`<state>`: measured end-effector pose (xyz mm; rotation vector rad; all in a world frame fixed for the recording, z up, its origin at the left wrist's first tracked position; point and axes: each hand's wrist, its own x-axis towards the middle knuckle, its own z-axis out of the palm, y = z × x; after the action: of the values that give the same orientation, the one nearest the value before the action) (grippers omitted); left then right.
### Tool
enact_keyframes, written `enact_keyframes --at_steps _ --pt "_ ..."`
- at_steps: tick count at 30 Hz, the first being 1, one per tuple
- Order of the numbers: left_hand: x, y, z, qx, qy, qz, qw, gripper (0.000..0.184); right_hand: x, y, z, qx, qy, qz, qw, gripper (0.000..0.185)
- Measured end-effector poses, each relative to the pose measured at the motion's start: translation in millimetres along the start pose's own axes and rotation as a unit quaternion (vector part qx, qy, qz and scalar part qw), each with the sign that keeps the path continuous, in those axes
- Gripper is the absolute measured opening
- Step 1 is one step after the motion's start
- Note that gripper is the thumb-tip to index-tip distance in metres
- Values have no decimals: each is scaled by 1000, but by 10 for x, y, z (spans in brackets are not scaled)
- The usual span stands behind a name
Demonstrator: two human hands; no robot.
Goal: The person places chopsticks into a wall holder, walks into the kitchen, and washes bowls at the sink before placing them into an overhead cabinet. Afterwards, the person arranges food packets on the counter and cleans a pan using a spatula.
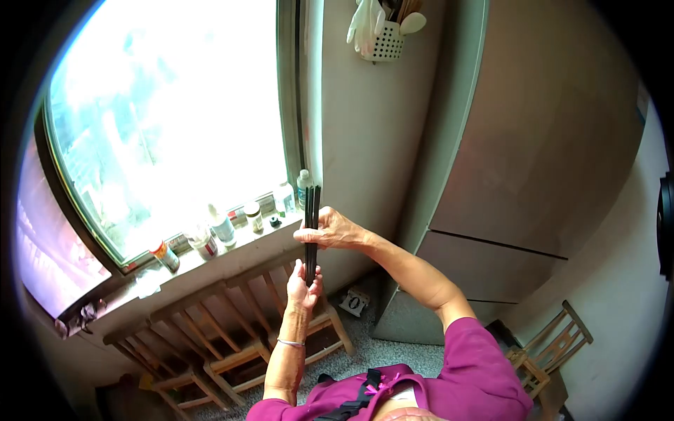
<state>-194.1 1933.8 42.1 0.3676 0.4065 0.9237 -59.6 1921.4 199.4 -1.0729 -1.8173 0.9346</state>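
A small bundle of black chopsticks (311,257) stands nearly upright between my two hands. My right hand (334,230) is closed around the bundle near its middle, thumb across the front. Below it, my left hand (304,286) cups the lower end, with its fingers curled against the sticks. The upper tips rise beside a clear bottle (303,184) on the windowsill. How many sticks there are cannot be told, since they overlap.
Several bottles and jars line the windowsill (242,237), including an orange-labelled can (164,255). Wooden chairs (232,359) stand below it. A tall refrigerator (519,140) is at right, another small chair (558,344) beyond it. A white utensil basket (385,43) hangs on the wall.
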Motion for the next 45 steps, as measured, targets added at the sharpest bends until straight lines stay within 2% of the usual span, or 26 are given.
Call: enact_keyframes --at_steps 2,4,5,7,10,14,15,16,18,19,20,21,22,23,24,25,26,30,32,35,38,39,40,42,43,45 --pt "109 109 72 27 14 -6 1000 47 59 -265 -78 -6 -63 76 995 23" --pt "107 198 237 94 18 9 995 47 142 -201 -145 32 -68 67 995 24" --pt "149 215 280 93 22 -3 995 47 152 -188 -171 29 -42 63 997 22" --pt "230 233 367 165 -30 55 984 46 234 -202 -221 2 2 52 999 21" --pt "317 360 509 87 -76 -2 993 46 323 -264 -263 -38 109 10 993 27" --pt "362 508 762 -32 -142 -53 988 45 438 -419 -611 -27 154 46 987 24" --pt "470 514 691 -56 -211 -81 973 43 521 -343 -829 -32 173 51 983 24" --pt "410 544 763 -54 -214 -82 972 43 573 -504 -970 -27 201 9 979 25" --pt "283 553 919 184 -162 53 968 38 636 -857 -1294 0 355 -54 933 27" --pt "333 509 875 353 -171 157 906 35 709 -1005 -1576 -49 359 -108 926 29" --pt "350 437 778 486 -203 268 807 34 790 -1162 -1840 -93 400 -136 902 30" --pt "352 422 675 586 -236 296 717 37 798 -1412 -1998 -189 417 -186 869 32" --pt "357 437 586 674 -264 318 612 39 837 -1567 -2228 -270 443 -182 836 34" --pt "341 454 519 741 -274 243 562 41 825 -1797 -2260 -336 471 -194 793 39" --pt "322 466 472 799 -280 166 506 43 945 -1829 -2522 -376 475 -285 743 44" --pt "309 500 480 833 -288 89 465 45 996 -1931 -2680 -439 513 -258 691 48" --pt "310 539 500 860 -293 11 418 47 1064 -2011 -2860 -445 525 -287 666 50" --pt "476 548 412 822 -293 4 488 49 1218 -2169 -3323 -449 561 -289 633 51" --pt "637 528 337 825 -288 -6 487 51 1296 -2163 -3510 -439 573 -284 631 50" --pt "781 562 393 824 -279 10 494 54 1503 -2130 -3986 -372 583 -337 639 49" --pt "754 636 667 816 -273 4 510 56 1543 -2271 -3781 -340 628 -300 633 36" --pt "733 675 799 806 -236 -66 539 51 1614 -2260 -3828 -303 623 -321 646 38" --pt "795 661 750 808 -236 -66 536 51 1629 -2260 -3836 -317 619 -259 671 35" --pt "904 630 633 761 -249 -35 598 49 1788 -2135 -3932 -311 609 -310 660 48" --pt "934 626 628 744 -253 -25 617 49 1836 -2118 -3976 -342 607 -286 659 45" --pt "952 638 650 759 -239 5 605 47 1977 -2099 -4096 -339 589 -277 679 43"
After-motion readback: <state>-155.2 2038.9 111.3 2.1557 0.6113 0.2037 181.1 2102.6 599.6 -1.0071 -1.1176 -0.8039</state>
